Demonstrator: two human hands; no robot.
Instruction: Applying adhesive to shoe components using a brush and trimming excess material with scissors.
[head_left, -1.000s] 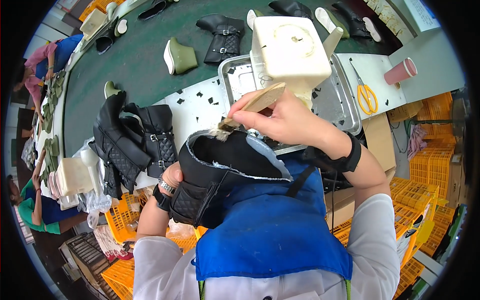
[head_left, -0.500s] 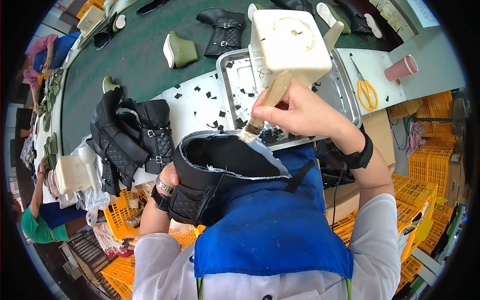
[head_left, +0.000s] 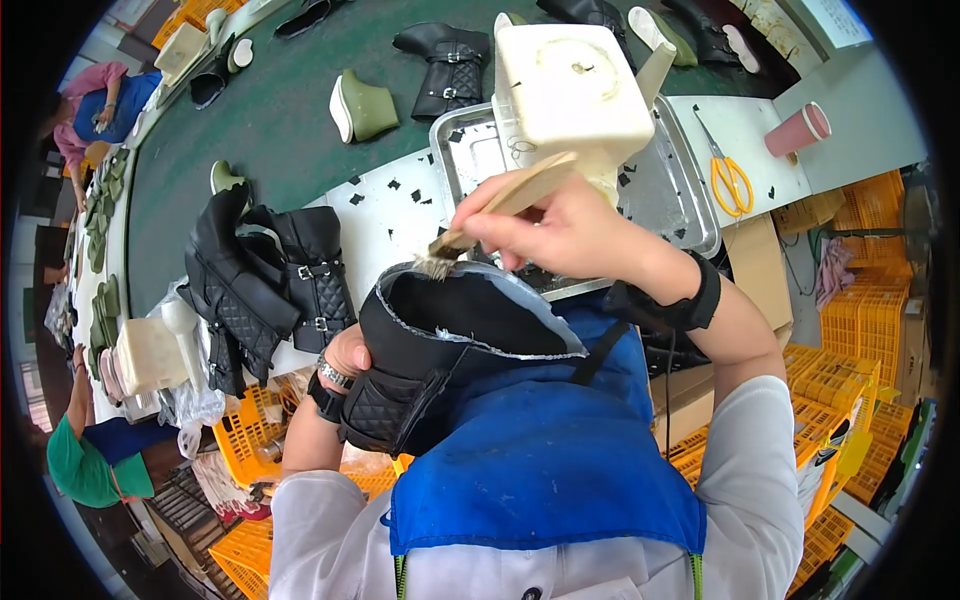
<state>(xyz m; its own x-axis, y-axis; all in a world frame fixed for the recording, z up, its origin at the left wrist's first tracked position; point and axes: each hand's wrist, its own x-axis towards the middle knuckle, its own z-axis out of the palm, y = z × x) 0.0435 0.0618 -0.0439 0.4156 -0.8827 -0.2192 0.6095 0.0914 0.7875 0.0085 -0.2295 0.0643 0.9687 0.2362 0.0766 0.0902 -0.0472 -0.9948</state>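
My left hand (head_left: 347, 358) grips the shaft of a black boot (head_left: 405, 350) from its left side, holding it tilted against my blue apron with the top opening facing up. A pale greyish band lines the inside of the boot's top edge. In my right hand (head_left: 560, 225) is a wooden-handled brush (head_left: 510, 200), pinched between thumb and fingers. Its whitish bristles touch the far left part of the boot's rim. Just beyond that hand, a white square plastic container (head_left: 572, 95) stands on a metal tray (head_left: 680, 170).
Black boots with buckles (head_left: 265, 270) stand at left beside the held boot. Orange-handled scissors (head_left: 730, 180) and a pink cup (head_left: 797, 133) are at right. A green wedge shoe piece (head_left: 368, 107) lies on the green belt (head_left: 290, 130). Yellow crates (head_left: 860, 330) are stacked at right; co-workers (head_left: 100, 105) are at far left.
My right hand has moved left with the brush, so the bristles went from the middle of the far rim to its left part. The held boot has shifted slightly.
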